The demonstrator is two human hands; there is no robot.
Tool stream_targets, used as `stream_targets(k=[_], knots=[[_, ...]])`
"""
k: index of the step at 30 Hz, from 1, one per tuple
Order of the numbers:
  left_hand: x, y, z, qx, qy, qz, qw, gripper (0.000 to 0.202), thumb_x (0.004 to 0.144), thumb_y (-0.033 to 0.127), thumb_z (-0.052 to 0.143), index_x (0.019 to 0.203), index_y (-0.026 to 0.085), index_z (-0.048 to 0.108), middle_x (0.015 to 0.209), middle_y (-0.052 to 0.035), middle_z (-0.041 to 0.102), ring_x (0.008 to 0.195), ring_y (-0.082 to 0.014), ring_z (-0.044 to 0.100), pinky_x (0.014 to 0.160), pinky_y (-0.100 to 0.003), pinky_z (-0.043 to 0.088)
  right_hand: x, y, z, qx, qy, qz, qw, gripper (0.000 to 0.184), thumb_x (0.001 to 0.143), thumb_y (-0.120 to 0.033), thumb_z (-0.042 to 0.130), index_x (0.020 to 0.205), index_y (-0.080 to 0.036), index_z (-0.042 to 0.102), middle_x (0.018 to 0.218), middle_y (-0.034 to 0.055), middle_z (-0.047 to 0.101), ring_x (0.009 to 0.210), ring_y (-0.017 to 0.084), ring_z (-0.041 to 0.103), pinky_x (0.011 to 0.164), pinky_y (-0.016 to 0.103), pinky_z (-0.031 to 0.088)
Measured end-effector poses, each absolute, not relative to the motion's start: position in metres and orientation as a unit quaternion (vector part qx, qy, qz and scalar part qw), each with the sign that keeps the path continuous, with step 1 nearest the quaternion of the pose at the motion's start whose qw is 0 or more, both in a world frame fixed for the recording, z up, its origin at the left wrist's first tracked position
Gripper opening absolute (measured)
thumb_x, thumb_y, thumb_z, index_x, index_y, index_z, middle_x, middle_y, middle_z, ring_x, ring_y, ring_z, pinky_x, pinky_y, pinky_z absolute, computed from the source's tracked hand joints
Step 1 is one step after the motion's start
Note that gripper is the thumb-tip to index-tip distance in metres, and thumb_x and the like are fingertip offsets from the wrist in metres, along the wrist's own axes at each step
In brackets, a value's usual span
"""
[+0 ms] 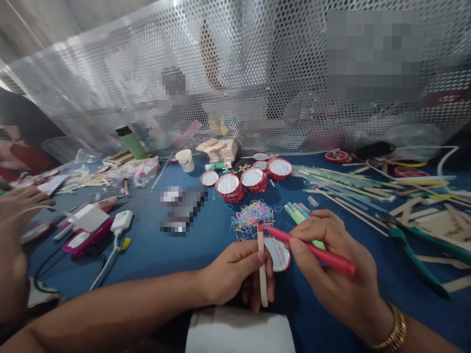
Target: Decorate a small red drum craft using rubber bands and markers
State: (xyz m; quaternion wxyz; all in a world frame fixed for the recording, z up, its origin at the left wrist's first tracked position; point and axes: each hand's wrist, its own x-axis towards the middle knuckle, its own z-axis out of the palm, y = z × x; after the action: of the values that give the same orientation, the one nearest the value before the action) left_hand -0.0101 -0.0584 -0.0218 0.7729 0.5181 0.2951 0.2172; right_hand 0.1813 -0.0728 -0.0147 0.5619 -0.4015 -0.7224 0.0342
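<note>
A wooden craft stick (262,279) stands nearly upright, pinched between the thumb and fingers of my left hand (239,267). Its top end is coloured red. My right hand (331,260) grips a red marker (324,255) like a pen, and the marker's tip is at or very close to the stick's red end. Just behind the stick lies a round white disc with a red rim (278,254), partly covered by my fingers. A heap of pastel rubber bands (253,215) sits beyond my hands. Several pastel markers (294,212) lie beside my right hand.
Small red-and-white drums (230,186) and a paper cup (185,161) stand farther back. Green-handled pliers (415,260) and loose wooden sticks (449,220) lie at right. Chargers with cables (121,223) and another person's hand (18,211) are at left. A perforated metal screen (243,73) borders the table's back.
</note>
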Motion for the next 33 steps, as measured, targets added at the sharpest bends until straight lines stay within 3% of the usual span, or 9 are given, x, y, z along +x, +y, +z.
stream_targets(k=[33], knots=[[-0.0086,-0.0586,-0.0226,0.526,0.3,0.225,0.763,0.034,0.094,0.05,0.047,0.084,0.017,0.048,0.062,-0.0005,0.064,0.035,-0.0062,0.053,0.032,-0.012,0.037,0.1811,-0.0745,-0.0102,-0.391,-0.745,0.058,0.536,0.011,0.084,-0.014,0.059,0.08,-0.021,0.051,0.07,-0.0051,0.061,0.062,0.011,0.058,0.1,0.049,0.033]])
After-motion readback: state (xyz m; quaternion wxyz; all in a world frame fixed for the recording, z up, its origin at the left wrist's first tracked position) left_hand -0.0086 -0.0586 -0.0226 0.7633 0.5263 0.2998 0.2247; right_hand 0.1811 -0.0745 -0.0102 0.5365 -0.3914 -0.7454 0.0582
